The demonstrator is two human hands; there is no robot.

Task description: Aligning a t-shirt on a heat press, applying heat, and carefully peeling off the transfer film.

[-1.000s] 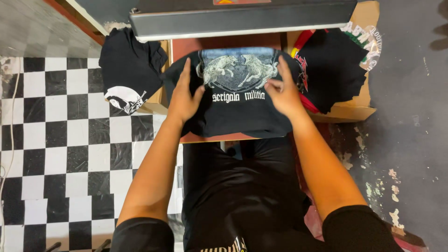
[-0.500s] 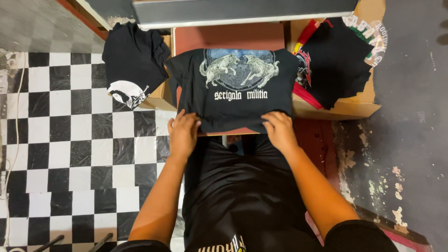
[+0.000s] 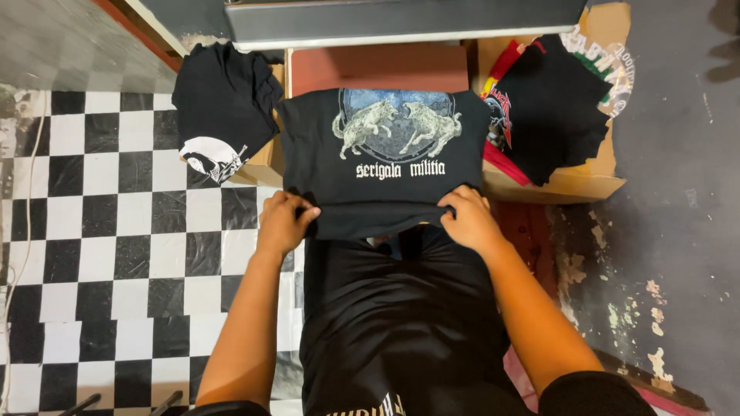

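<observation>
Since the earlier frames, both hands had drawn back from the printed chest of the black T-shirt point(image 3: 385, 166) to its near edge, and the shirt lay flatter and more squarely on the red platen point(image 3: 378, 68). The left hand point(image 3: 282, 223) gripped the near-left corner of the folded hem, fingers point(image 3: 302, 213) curled narrowly over the cloth. The right hand point(image 3: 470, 219) held the near-right corner in the same way, its fingers point(image 3: 451, 204) pinched tight on the fabric. The shirt was spread face-up over the platen, with a pale print of two wolves in a circle and a line of lettering beneath; its lower part hung off the near edge in front of the person's body.

A grey metal plate point(image 3: 401, 21) ran across the top of the view, just beyond the platen. To the left, a heap of black garments point(image 3: 223, 108) with a white print lay on a cardboard box point(image 3: 266, 158), touching the shirt's left side. To the right, another pile of dark shirts point(image 3: 551, 108) with red edging rested on a second cardboard box point(image 3: 574, 185). A black-and-white chequered floor point(image 3: 116, 231) lay below on the left, and worn grey floor point(image 3: 671, 231) on the right.
</observation>
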